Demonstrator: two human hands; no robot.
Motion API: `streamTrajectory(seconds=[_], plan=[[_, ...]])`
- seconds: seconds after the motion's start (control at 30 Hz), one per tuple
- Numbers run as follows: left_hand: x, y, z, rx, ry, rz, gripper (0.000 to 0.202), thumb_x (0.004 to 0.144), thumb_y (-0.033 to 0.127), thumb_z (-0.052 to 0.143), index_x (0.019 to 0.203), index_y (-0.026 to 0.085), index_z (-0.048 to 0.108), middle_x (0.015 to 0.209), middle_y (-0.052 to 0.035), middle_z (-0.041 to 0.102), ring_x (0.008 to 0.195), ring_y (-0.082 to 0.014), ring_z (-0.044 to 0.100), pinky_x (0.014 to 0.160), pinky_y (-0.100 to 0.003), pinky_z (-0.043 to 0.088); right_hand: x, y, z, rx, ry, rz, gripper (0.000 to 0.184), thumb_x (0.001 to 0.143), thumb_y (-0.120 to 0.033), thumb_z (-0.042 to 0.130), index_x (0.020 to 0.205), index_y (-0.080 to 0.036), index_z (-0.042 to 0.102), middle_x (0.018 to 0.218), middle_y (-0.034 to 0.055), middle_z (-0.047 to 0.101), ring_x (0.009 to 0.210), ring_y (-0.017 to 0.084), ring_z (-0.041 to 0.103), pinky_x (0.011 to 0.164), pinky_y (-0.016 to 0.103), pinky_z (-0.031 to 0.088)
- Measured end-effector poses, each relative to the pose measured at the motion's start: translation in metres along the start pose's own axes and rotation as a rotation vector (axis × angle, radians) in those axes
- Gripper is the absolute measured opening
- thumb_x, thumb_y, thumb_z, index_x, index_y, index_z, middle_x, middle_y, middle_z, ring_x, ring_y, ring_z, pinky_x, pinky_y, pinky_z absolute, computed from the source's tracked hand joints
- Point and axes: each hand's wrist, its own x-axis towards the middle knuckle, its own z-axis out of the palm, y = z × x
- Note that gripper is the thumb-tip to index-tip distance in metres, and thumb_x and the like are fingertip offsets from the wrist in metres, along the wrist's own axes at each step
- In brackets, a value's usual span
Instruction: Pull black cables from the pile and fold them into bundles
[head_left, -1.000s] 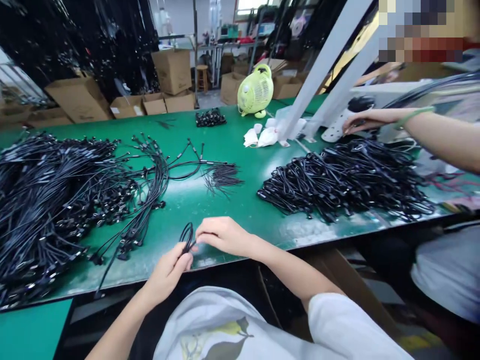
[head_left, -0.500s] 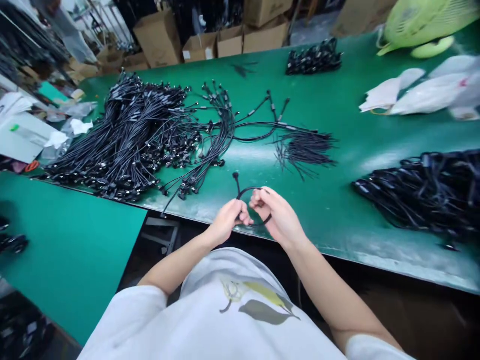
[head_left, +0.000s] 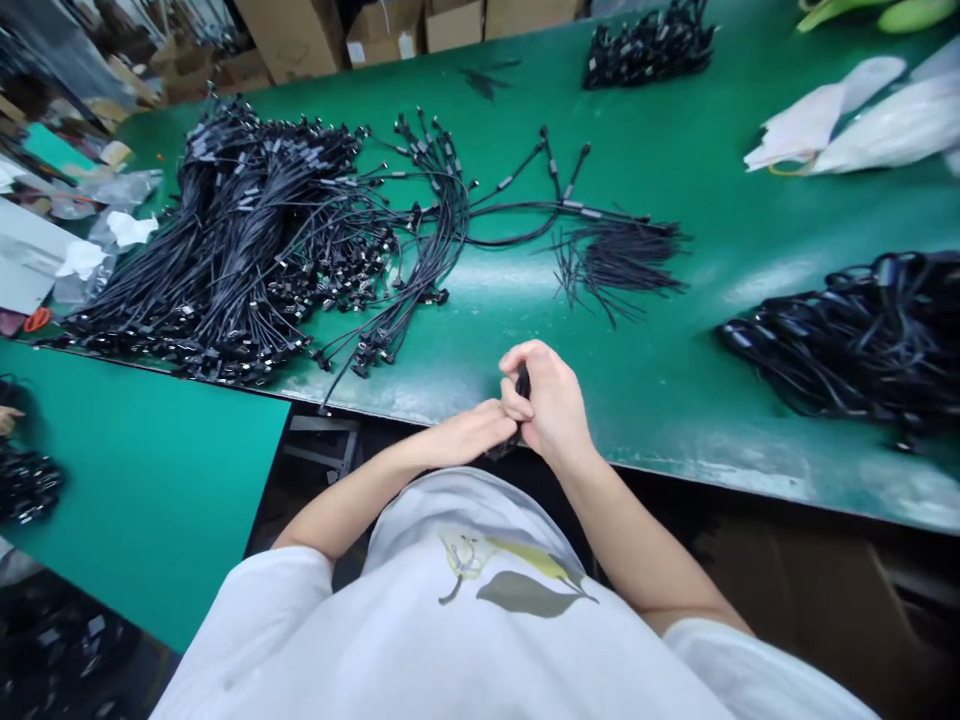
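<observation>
A worker in a white T-shirt (head_left: 375, 620) with a leaf print draws both hands together at the near edge of a green surface, over a black cable. The right hand (head_left: 553, 405) is curled tight around the cable (head_left: 523, 381), which shows between its bent fingers; the left hand (head_left: 474, 437) meets it from the side, fingers extended, its exact grip hidden from view. A dark part of the cable emerges below the two, just off the near edge of the surface (head_left: 660, 390).

Toward the left end lies a large heap of black cables with connectors (head_left: 247, 230), a looser bunch (head_left: 446, 225) beside it. Thin black ties (head_left: 626, 258) are piled beyond the hands, midway to the far edge. Looped black cables (head_left: 862, 335) crowd the right side near the front edge, while a compact black bundle (head_left: 649, 48) sits by the far edge, with cardboard boxes (head_left: 454, 25) behind.
</observation>
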Motion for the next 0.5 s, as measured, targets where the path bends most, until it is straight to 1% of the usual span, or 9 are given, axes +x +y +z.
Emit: streamTrajectory(seconds=[0.03, 0.07, 0.13, 0.17, 0.23, 0.27, 0.33, 0.43, 0.5], plan=[[0.000, 0.004, 0.001, -0.134, -0.040, -0.039, 0.043, 0.085, 0.059, 0.057, 0.090, 0.017, 0.063, 0.093, -0.0074, 0.064, 0.096, -0.0207, 0.059, 0.097, -0.037, 0.044, 0.001, -0.002, 0.000, 0.012, -0.019, 0.008, 0.045, 0.085, -0.064, 0.058, 0.077, -0.020, 0.052, 0.058, -0.0070, 0.036, 0.036, 0.001, 0.024, 0.034, 0.017, 0.016], [0.000, 0.007, 0.003, -0.285, -0.078, -0.090, 0.047, 0.083, 0.063, 0.057, 0.086, 0.016, 0.060, 0.083, -0.0054, 0.063, 0.085, -0.0185, 0.060, 0.092, -0.038, 0.047, 0.002, -0.004, -0.001, 0.028, -0.034, 0.013, 0.045, 0.085, -0.064, 0.058, 0.076, -0.020, 0.052, 0.057, -0.0071, 0.035, 0.035, 0.001, 0.023, 0.033, 0.017, 0.016], [-0.001, 0.011, 0.009, -0.588, -0.112, -0.188, 0.049, 0.079, 0.063, 0.063, 0.082, 0.015, 0.055, 0.064, 0.0019, 0.052, 0.061, -0.0116, 0.053, 0.077, -0.036, 0.051, 0.003, -0.006, -0.003, 0.046, -0.058, 0.016, 0.043, 0.085, -0.062, 0.060, 0.077, -0.020, 0.052, 0.055, -0.0074, 0.035, 0.035, 0.002, 0.023, 0.032, 0.016, 0.016], [-0.002, 0.013, 0.013, -0.717, -0.102, -0.224, 0.047, 0.076, 0.060, 0.068, 0.083, 0.015, 0.055, 0.060, 0.0051, 0.046, 0.054, -0.0086, 0.047, 0.071, -0.033, 0.051, 0.003, -0.006, -0.005, 0.047, -0.071, 0.017, 0.042, 0.084, -0.060, 0.061, 0.077, -0.020, 0.052, 0.055, -0.0076, 0.036, 0.034, 0.002, 0.024, 0.031, 0.016, 0.016], [-0.003, 0.016, 0.020, -0.905, -0.063, -0.271, 0.041, 0.073, 0.047, 0.077, 0.086, 0.014, 0.057, 0.060, 0.0075, 0.039, 0.051, -0.0053, 0.041, 0.063, -0.026, 0.048, 0.004, -0.004, -0.010, 0.040, -0.092, 0.024, 0.041, 0.083, -0.060, 0.064, 0.078, -0.021, 0.050, 0.055, -0.0081, 0.038, 0.033, 0.002, 0.026, 0.029, 0.015, 0.018], [-0.003, 0.016, 0.022, -0.976, -0.042, -0.281, 0.036, 0.074, 0.041, 0.078, 0.088, 0.013, 0.059, 0.061, 0.0071, 0.038, 0.052, -0.0046, 0.040, 0.059, -0.022, 0.046, 0.004, -0.003, -0.012, 0.038, -0.098, 0.032, 0.042, 0.082, -0.060, 0.064, 0.079, -0.021, 0.049, 0.055, -0.0083, 0.038, 0.033, 0.002, 0.027, 0.028, 0.015, 0.019], [-0.003, 0.018, 0.023, -1.092, -0.031, -0.318, 0.027, 0.080, 0.034, 0.071, 0.090, 0.010, 0.061, 0.064, 0.0054, 0.038, 0.053, -0.0044, 0.040, 0.053, -0.018, 0.039, 0.004, -0.002, -0.016, 0.042, -0.103, 0.037, 0.043, 0.081, -0.059, 0.066, 0.080, -0.021, 0.048, 0.057, -0.0088, 0.040, 0.032, 0.001, 0.028, 0.027, 0.014, 0.020], [0.000, 0.019, 0.021, -1.185, -0.084, -0.390, 0.023, 0.090, 0.031, 0.057, 0.087, 0.008, 0.062, 0.063, 0.0041, 0.036, 0.051, -0.0055, 0.039, 0.047, -0.017, 0.034, 0.003, -0.005, -0.018, 0.059, -0.125, 0.036, 0.040, 0.080, -0.055, 0.069, 0.082, -0.020, 0.048, 0.060, -0.0095, 0.042, 0.031, 0.000, 0.029, 0.026, 0.013, 0.023], [0.000, 0.019, 0.021, -1.198, -0.100, -0.397, 0.020, 0.090, 0.027, 0.055, 0.085, 0.008, 0.062, 0.063, 0.0033, 0.038, 0.052, -0.0064, 0.041, 0.049, -0.017, 0.036, 0.002, -0.011, -0.017, 0.080, -0.131, 0.048, 0.037, 0.080, -0.050, 0.071, 0.086, -0.021, 0.049, 0.063, -0.0098, 0.043, 0.032, 0.000, 0.032, 0.026, 0.013, 0.026]])
